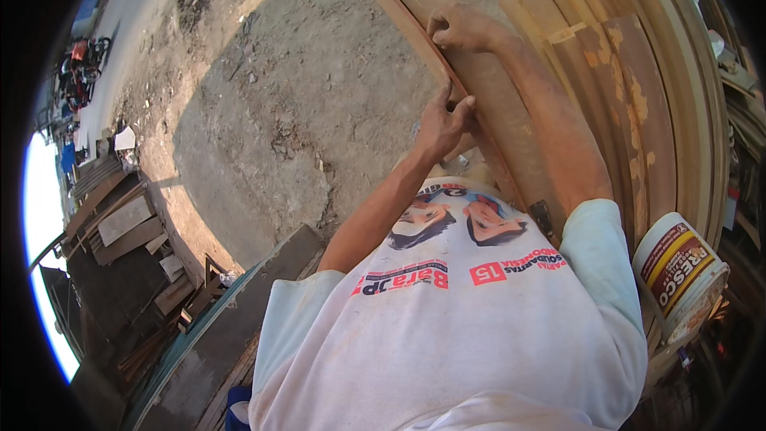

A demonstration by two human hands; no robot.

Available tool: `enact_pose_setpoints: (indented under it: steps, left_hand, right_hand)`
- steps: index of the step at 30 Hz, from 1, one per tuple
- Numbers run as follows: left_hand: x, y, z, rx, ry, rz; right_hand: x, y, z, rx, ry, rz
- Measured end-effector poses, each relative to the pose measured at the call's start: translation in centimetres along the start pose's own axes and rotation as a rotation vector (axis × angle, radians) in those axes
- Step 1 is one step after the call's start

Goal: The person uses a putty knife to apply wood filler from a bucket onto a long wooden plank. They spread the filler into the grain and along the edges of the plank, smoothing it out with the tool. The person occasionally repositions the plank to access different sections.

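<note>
A long, narrow wooden board with a reddish edge [492,146] runs from the top of the view down to the person's shirt. Beside it lies a wider, flat brown board [517,123]. My left hand [444,121] grips the narrow board, its thumb on the reddish edge and its fingers at the far side. Further up, my right hand [464,28] is curled at the same edge over the wide board; its thumb and forefinger tips are close together, and whether they pinch anything cannot be told. A small dark object [541,216] rests on the boards near the right sleeve.
Several long planks [649,114], some with patchy surfaces, are stacked at the right. A white paint bucket [679,278] stands at lower right. Bare ground [269,114] spreads ahead and left. Scrap boards [125,221] and a grey slab [239,317] lie at left; motorcycles [81,75] stand beyond.
</note>
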State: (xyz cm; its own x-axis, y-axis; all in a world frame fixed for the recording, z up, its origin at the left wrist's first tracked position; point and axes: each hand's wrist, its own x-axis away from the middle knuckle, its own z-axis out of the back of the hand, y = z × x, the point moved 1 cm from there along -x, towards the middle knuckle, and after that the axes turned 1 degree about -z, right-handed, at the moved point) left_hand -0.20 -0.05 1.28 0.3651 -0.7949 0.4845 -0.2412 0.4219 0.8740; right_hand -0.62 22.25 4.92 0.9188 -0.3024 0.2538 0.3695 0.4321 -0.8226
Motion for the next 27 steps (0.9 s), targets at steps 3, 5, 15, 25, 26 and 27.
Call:
enact_pose_setpoints:
  steps: [3, 5, 15, 25, 26, 27]
  left_hand:
    - [0.3, 0.4, -0.2, 0.02, 0.029, 0.009]
    - [0.3, 0.2, -0.3, 0.025, 0.047, 0.005]
    - [-0.2, -0.2, -0.1, 0.049, -0.028, 0.0]
    - [-0.1, -0.6, 0.1, 0.007, -0.016, 0.008]
    - [-0.1, -0.7, 0.2, 0.034, -0.018, 0.0]
    - [-0.2, -0.7, 0.3, 0.062, -0.022, -0.009]
  right_hand:
    - [0.6, 0.1, 0.3, -0.069, 0.021, -0.025]
    - [0.8, 0.5, 0.0, -0.035, 0.006, -0.023]
    - [2.1, -0.6, -0.1, 0.134, 0.005, 0.02]
    - [3.9, -1.4, -1.2, 0.087, -0.003, -0.094]
    - [4.0, -1.5, -1.3, 0.093, -0.01, -0.091]
    - [4.2, -1.4, -1.4, 0.1, -0.015, -0.089]
